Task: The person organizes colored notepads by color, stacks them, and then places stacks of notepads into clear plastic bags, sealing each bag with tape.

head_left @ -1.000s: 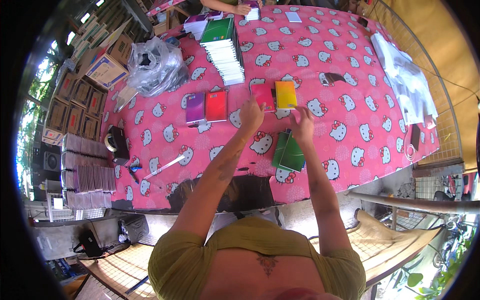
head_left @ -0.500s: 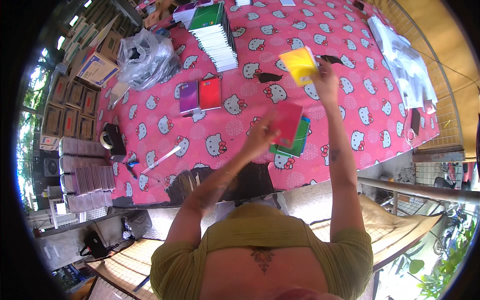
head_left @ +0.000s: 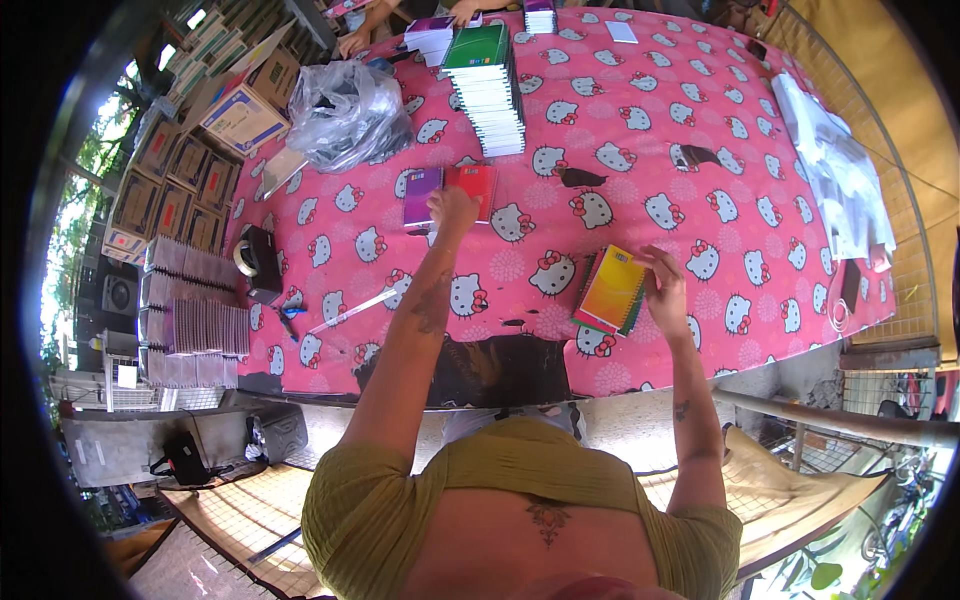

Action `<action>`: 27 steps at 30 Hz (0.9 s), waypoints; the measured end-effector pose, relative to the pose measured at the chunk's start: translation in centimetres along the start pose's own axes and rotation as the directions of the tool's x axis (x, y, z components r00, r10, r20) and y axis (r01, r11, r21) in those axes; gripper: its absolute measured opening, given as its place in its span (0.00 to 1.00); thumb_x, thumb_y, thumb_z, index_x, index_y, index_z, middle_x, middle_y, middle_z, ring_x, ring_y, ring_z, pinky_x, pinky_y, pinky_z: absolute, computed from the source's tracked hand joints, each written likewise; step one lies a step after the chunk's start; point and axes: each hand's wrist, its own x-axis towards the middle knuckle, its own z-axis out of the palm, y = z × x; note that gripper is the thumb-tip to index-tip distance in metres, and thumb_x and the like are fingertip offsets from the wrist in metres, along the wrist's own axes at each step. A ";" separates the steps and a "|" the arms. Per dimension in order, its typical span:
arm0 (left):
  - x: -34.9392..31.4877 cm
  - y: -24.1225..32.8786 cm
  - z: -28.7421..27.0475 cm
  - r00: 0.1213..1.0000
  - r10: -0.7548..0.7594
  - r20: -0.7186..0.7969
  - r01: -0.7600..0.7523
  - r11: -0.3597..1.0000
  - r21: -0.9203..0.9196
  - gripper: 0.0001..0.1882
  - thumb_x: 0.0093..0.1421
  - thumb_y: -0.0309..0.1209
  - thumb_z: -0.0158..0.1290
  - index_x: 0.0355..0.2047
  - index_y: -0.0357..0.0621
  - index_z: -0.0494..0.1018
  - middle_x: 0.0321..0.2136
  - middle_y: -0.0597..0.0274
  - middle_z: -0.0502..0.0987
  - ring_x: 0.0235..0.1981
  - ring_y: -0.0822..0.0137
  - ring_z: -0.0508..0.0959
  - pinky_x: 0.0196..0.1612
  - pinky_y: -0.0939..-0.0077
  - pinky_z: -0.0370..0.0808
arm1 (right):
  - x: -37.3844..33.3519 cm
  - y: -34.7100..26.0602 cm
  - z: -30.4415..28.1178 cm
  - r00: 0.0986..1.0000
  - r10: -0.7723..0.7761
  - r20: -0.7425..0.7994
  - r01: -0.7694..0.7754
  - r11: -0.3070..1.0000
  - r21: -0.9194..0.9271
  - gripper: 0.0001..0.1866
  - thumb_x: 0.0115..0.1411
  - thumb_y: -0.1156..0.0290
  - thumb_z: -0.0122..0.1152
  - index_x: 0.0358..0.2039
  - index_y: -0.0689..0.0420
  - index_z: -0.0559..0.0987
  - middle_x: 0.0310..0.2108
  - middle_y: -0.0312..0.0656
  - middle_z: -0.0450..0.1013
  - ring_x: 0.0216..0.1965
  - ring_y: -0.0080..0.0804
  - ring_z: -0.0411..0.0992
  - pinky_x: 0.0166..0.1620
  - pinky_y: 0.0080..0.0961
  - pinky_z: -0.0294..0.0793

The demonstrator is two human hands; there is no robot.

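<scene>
A purple notebook (head_left: 421,193) and a red notebook (head_left: 481,186) lie side by side on the table. My left hand (head_left: 455,207) is over their adjoining edges, with its fingers bent down. Whether it grips either one cannot be made out. Nearer and to the right, a yellow notebook (head_left: 615,285) tops a small, uneven pile with red and green notebook edges showing beneath. Beside its right edge is my right hand (head_left: 664,285), fingers stretched and apart, holding nothing that I can see.
A tall stack of notebooks with a green cover (head_left: 478,48) stands beyond. Around it are a clear plastic bag (head_left: 350,115), cardboard boxes (head_left: 240,115), a black case (head_left: 259,265) and plastic sheets (head_left: 835,160). Notebook stacks (head_left: 195,310) rise at left. Another person's hands (head_left: 352,43) show at the far edge.
My left hand has moved left to the purple and red notebooks. The yellow notebook has come down onto the pile, where my right hand has loosened from it. The view has shifted.
</scene>
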 end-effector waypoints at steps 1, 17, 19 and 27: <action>0.1 0.6 0.5 0.999 -0.035 0.015 0.035 0.999 -0.007 0.39 0.54 0.51 0.62 0.53 0.31 0.68 0.54 0.39 0.65 0.56 0.44 0.67 0.57 0.49 0.69 | -0.2 -0.4 0.4 0.996 0.089 -0.026 -0.086 0.992 0.095 0.19 0.53 0.88 0.54 0.41 0.55 0.82 0.49 0.45 0.75 0.55 0.46 0.72 0.57 0.43 0.70; 0.4 1.8 0.4 0.973 0.204 0.110 -0.213 0.975 0.071 0.51 0.41 0.57 0.69 0.60 0.44 0.61 0.57 0.40 0.66 0.61 0.42 0.63 0.59 0.50 0.63 | -8.0 -0.2 4.3 0.925 0.316 -0.210 -0.329 0.944 -0.029 0.36 0.51 0.65 0.71 0.61 0.50 0.70 0.57 0.50 0.65 0.57 0.49 0.66 0.56 0.41 0.69; 0.8 1.3 -0.4 0.951 0.291 0.106 -0.288 0.957 -0.043 0.47 0.43 0.51 0.70 0.58 0.46 0.62 0.55 0.44 0.68 0.59 0.46 0.66 0.57 0.53 0.66 | -7.8 -0.2 4.4 0.922 0.323 -0.214 -0.330 0.944 0.007 0.36 0.49 0.63 0.72 0.60 0.50 0.71 0.57 0.49 0.65 0.57 0.50 0.67 0.56 0.42 0.69; -17.0 9.7 -1.0 0.786 0.615 -0.067 -0.195 0.145 -0.970 0.40 0.53 0.29 0.63 0.65 0.46 0.58 0.45 0.49 0.72 0.45 0.58 0.73 0.50 0.63 0.71 | -7.8 0.2 4.5 0.871 0.424 -0.248 -0.347 0.888 0.302 0.36 0.55 0.53 0.70 0.60 0.57 0.70 0.57 0.52 0.66 0.58 0.50 0.66 0.57 0.43 0.68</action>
